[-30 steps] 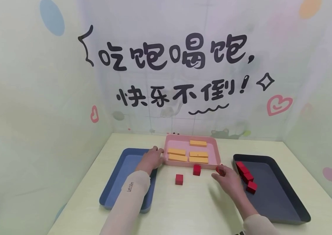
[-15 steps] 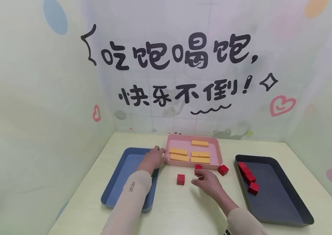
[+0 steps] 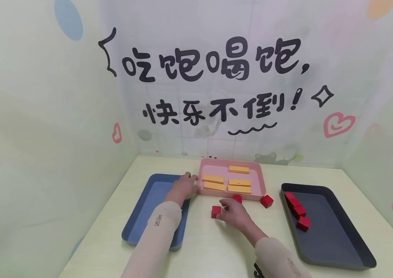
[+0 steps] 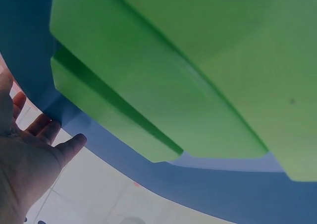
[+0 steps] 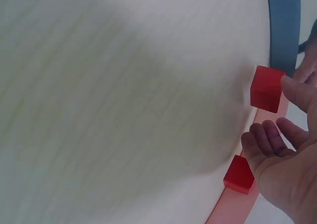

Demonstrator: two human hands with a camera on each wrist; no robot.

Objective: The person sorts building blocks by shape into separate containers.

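Observation:
My right hand (image 3: 236,214) reaches over the table with its thumb beside a red cube (image 3: 215,211). In the right wrist view, that cube (image 5: 267,89) lies by the thumb tip, and the fingers are loosely bent without closing round it. A second red cube (image 3: 237,198), partly hidden behind this hand, stands against the pink tray (image 3: 214,168). A third red cube (image 3: 266,201) is at the tray's front right corner. My left hand (image 3: 184,188) rests at the right rim of the blue tray (image 3: 146,204), beside the pink tray, its fingers relaxed. Green blocks (image 4: 124,85) show in the left wrist view.
Inside the pink tray lie several yellow-orange blocks (image 3: 239,169). On the right stands a dark grey tray (image 3: 332,231) with red blocks (image 3: 303,223) along its left wall. A printed cloth (image 3: 210,131) hangs behind the table, with more cloth at both sides.
My right hand has moved left from the rightmost cube, past the middle one, to the leftmost cube. The left hand has stayed by the tray rims. The head view has shifted slightly.

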